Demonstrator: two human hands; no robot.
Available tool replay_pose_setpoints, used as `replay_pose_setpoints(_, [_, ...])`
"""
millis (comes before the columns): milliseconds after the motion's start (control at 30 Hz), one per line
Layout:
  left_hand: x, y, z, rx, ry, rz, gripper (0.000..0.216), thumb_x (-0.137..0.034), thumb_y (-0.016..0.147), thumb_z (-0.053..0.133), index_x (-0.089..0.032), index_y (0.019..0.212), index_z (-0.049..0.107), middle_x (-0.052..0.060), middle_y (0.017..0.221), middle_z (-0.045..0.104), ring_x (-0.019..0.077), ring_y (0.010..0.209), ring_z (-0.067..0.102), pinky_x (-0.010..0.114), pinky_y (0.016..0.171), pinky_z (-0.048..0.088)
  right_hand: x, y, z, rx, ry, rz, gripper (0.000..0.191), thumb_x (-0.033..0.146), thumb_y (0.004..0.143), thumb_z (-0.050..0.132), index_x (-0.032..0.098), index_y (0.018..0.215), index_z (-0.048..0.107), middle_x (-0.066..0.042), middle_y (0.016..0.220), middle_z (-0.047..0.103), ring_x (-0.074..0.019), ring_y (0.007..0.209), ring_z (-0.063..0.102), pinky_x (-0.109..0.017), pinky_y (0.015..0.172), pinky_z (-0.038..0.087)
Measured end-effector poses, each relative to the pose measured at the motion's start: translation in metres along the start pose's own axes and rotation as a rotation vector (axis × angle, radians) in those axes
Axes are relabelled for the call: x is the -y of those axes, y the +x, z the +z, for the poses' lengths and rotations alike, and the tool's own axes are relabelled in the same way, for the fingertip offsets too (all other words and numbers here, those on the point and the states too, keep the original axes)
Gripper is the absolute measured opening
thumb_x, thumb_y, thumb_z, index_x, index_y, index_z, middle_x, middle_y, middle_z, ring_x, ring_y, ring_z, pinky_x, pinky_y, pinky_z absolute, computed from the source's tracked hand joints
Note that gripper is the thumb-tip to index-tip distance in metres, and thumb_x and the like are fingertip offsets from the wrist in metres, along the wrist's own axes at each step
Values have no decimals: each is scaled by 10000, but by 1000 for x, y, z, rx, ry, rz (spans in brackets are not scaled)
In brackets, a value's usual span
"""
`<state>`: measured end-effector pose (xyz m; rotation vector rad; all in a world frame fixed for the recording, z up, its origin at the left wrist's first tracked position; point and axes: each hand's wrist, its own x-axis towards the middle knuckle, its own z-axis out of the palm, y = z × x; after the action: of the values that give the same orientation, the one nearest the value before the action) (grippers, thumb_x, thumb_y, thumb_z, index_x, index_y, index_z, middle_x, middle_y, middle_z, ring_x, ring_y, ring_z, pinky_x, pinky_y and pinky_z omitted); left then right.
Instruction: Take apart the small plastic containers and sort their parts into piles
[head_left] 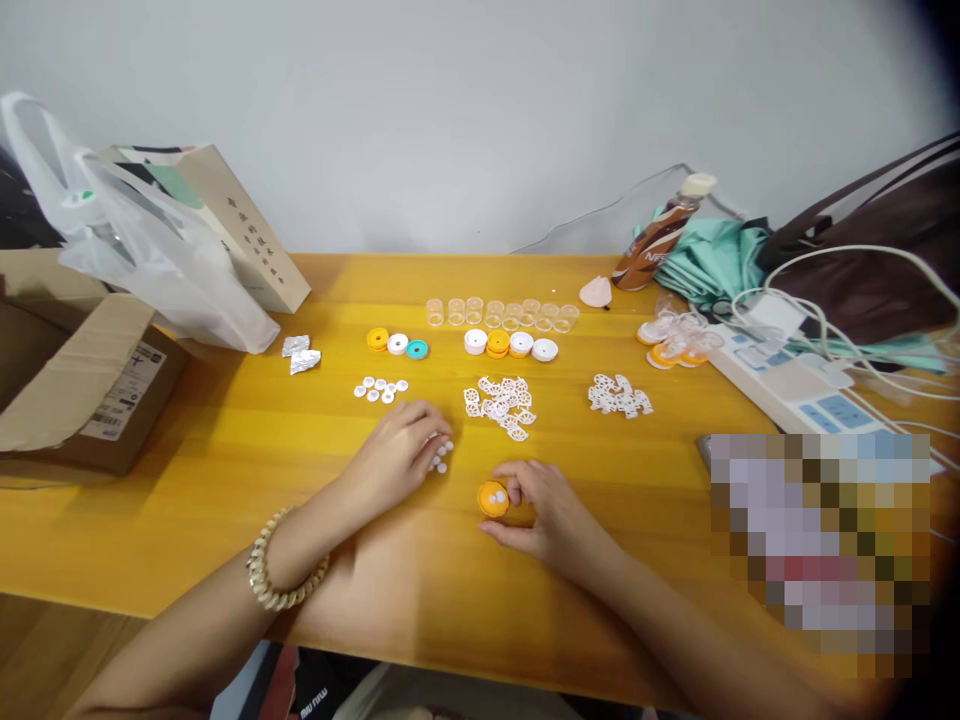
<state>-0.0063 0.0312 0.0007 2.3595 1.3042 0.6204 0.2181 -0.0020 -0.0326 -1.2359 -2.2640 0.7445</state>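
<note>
At the centre of the frame, the left hand [409, 440] bends over a small cluster of white beads [442, 467] on the tabletop [360, 590]; its fingers are drawn together and point down at them, but I cannot tell whether its grip pinches one. Just right of centre, the right hand [541, 512] curves around an orange round cap [486, 503] with small white pieces in it. Thumb and forefinger stand on opposite sides of the cap, other fingers meeting its right edge; I cannot tell how firmly this grip is pressed together.

Above the left hand lie white discs [380, 388]; to their right are white openwork cutouts [501, 407], with a second pile [619, 396] farther right. Beyond these, upper centre, orange, white and teal caps [417, 349] form a row in two groups, and behind the right-hand group stand clear cups [493, 314]. Silver foil packets [303, 358] lie left of the caps.
</note>
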Motion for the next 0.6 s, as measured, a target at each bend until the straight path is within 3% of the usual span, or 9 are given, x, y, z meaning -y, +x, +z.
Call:
replay_pose_setpoints(200, [-28,-6,24,104,-7,221,168,-264,910,468,-162,908,602,48,897,575,154,853,518,301,782,439,-1,1,5,-33,-21,23,290,322,689,720,205,842,504,15,694,547,-170,680,536,-291,639,370])
replay_pose_setpoints(367, [-35,-4,34,141,114,278,194,-300,910,473,-156,888,601,50,881,570,168,832,493,303,752,414,-3,1,11,-87,-8,38,333,325,662,750,214,697,437,27,650,536,-158,651,517,-283,626,366])
replay_pose_setpoints(600, [-38,-6,35,117,264,338,210,-288,922,455,-158,896,618,53,866,584,186,846,484,308,753,362,-2,1,11,-100,-3,45,355,267,629,773,218,666,424,37,616,511,-153,627,495,-275,606,367])
